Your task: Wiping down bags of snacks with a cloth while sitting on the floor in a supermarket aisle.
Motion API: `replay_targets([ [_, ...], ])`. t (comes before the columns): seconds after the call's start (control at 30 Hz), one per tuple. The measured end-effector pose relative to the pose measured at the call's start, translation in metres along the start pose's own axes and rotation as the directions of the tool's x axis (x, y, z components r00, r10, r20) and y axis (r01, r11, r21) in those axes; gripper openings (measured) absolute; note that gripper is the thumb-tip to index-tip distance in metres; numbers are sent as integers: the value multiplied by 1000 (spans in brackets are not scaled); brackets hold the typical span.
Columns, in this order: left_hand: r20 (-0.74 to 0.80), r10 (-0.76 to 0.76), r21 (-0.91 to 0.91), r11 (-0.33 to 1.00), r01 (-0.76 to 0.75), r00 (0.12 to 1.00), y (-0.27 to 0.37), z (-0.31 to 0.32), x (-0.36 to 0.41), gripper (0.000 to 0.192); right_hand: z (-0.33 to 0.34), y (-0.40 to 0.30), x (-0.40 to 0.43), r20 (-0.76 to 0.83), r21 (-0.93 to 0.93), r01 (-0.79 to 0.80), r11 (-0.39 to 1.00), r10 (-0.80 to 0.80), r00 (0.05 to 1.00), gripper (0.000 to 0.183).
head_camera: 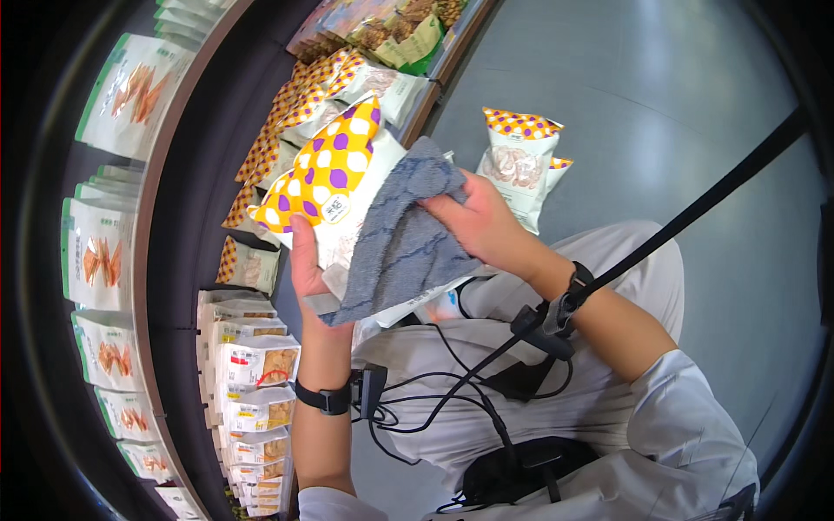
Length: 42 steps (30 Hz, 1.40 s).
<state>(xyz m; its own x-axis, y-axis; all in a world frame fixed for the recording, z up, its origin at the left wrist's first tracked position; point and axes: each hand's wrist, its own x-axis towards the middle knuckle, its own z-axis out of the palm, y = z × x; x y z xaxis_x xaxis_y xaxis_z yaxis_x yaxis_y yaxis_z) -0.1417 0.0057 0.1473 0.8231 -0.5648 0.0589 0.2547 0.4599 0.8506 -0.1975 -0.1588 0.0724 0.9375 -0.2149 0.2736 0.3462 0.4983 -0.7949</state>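
Note:
My left hand point(310, 260) grips the side of a white snack bag point(339, 189) whose top is yellow with purple and white spots. Bunched in my right hand point(482, 221) is a grey-blue striped cloth point(410, 247), which lies against the front of that bag and covers much of it. The bag is tilted in front of the shelf, and its lower edge shows beneath the cloth. Beyond my right hand, similar snack bags point(518, 156) rest on the grey floor, one overlapping another.
On the lower shelf, rows of matching spotted bags point(287, 143) lean beside white snack pouches point(260, 365). The upper shelf's brown edge point(146, 215) curves along the left, with green-edged packets point(98, 254) on it. Black cables point(443, 391) hang between my wrists, and a black strap point(704, 208) crosses at right.

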Motion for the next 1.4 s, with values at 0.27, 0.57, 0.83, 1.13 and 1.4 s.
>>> replay_targets([
  [0.27,-85,68,67,996,-62,994,3,4,0,55,-6,-6,-1,8,44,9,999,-10,1000,28],
  [0.57,-105,194,592,801,-95,975,-1,12,-5,44,1,-19,-4,-154,300,-209,931,263,952,40],
  [0.83,-53,290,711,683,-168,956,-6,27,-9,39,-5,-32,-13,15,332,-118,936,120,993,48],
  [1.13,-46,182,662,742,-106,982,-9,32,-13,45,-4,-20,0,-105,221,-19,975,44,993,39],
  [1.4,-82,99,454,889,-52,992,-15,37,-17,53,-3,-11,2,-192,258,81,963,-31,981,33],
])
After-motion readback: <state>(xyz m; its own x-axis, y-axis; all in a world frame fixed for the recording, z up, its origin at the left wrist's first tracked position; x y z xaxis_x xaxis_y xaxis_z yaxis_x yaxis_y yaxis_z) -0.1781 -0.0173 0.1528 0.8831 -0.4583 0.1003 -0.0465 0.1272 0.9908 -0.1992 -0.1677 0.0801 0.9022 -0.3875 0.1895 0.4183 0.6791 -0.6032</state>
